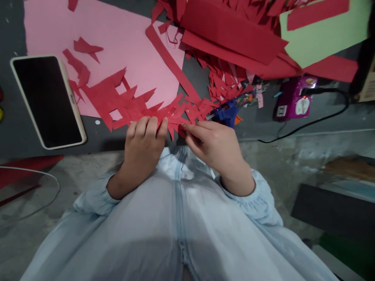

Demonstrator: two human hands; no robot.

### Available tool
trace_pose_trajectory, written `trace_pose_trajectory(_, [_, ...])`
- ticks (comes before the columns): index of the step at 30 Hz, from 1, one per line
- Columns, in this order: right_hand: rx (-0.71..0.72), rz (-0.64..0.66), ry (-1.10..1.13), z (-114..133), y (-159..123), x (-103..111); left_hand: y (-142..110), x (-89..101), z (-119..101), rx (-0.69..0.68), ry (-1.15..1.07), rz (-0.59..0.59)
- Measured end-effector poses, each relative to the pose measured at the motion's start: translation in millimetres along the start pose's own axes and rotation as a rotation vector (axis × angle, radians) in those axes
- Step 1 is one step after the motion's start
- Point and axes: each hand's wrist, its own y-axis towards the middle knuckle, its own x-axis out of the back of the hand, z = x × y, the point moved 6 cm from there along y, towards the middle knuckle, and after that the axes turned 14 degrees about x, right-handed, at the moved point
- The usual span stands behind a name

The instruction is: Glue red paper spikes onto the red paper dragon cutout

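Note:
My left hand (pixel 143 142) is curled, its fingertips pressed down on a jagged red paper cut-out (pixel 123 102) at the near edge of the dark table. My right hand (pixel 212 146) is closed in a pinch on small red paper pieces (pixel 179 125) right beside the left fingertips. Both hands sit close together above my light blue garment. A blue glue gun (pixel 227 112) lies just beyond my right hand, touching neither hand.
A pink sheet (pixel 123 35) lies under the cut-out. A phone (pixel 47 99) lies at the left. Red strips and scraps (pixel 231 31) pile up at the back with a green sheet (pixel 322 37). A purple device (pixel 294 102) with a black cable sits at the right.

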Motion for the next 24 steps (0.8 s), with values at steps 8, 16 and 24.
trace_pose_trajectory(8, [-0.039, -0.009, -0.002, -6, -6, -2, 10, 4.0, -3, 0.031, -0.021, 0.079])
trace_pose_trajectory(16, [-0.049, 0.174, -0.148, 4, 13, -9, 13, 7.6, -7, 0.010, 0.025, 0.033])
trace_pose_trajectory(24, [-0.068, 0.201, -0.231, 1, 5, -5, 11, 7.8, -7, -0.006, 0.073, 0.043])
